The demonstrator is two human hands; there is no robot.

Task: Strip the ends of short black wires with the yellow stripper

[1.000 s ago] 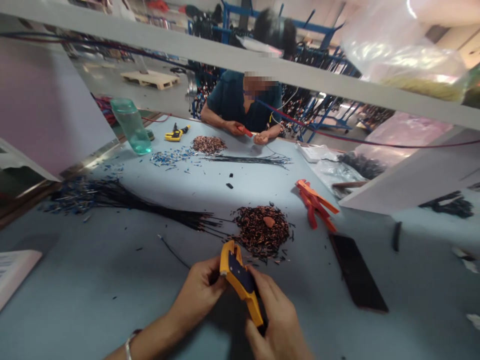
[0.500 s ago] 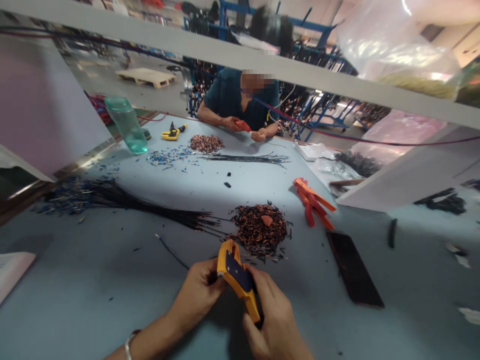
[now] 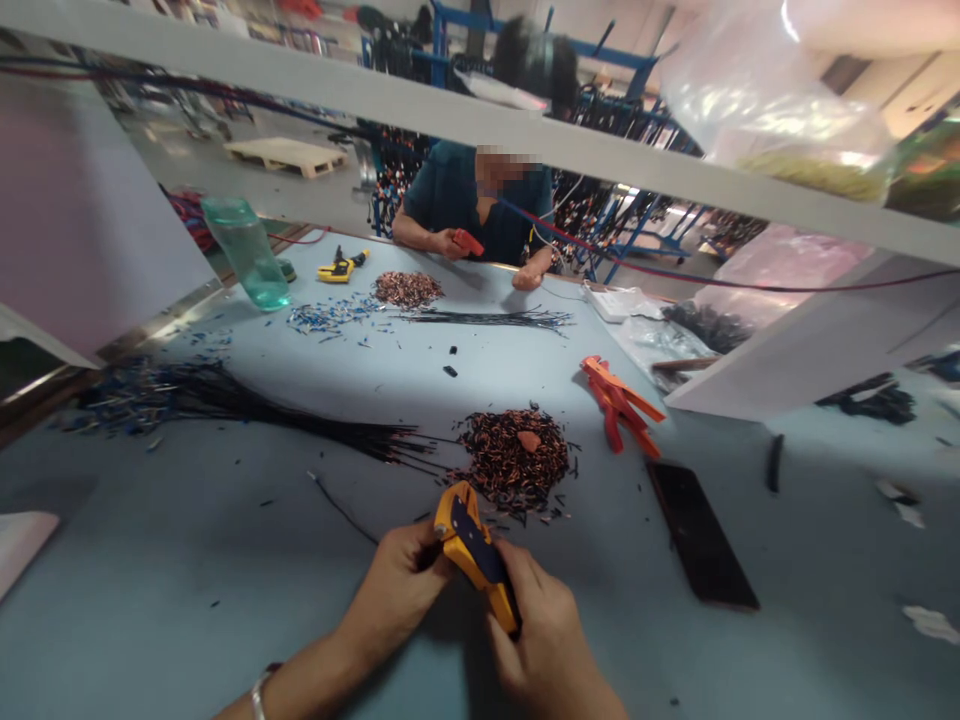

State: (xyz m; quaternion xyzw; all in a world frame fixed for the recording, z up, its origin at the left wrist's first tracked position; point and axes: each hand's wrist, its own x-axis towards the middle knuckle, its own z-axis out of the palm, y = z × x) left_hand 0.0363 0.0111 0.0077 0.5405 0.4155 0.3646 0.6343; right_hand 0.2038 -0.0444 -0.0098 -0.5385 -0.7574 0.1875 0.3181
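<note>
My right hand is wrapped round the handles of a yellow and dark-blue wire stripper, its head pointing up and away from me. My left hand pinches a thin black wire close beside the stripper's jaws; the wire's tail runs out to the upper left above the table. Whether its end sits inside the jaws is hidden. Just beyond the stripper lies a heap of short black and copper-coloured offcuts. A bundle of long black wires reaches from the left towards that heap.
To the right lie red-orange pliers and a black phone. A green bottle and another yellow stripper stand at the far left. Opposite, a co-worker holds a red tool. A white beam crosses above the table.
The co-worker's hands have moved apart, the one with the red tool going left. My hands keep the wire and stripper nearly in place, and the stripper's handles look closer together. The view has shifted slightly.
</note>
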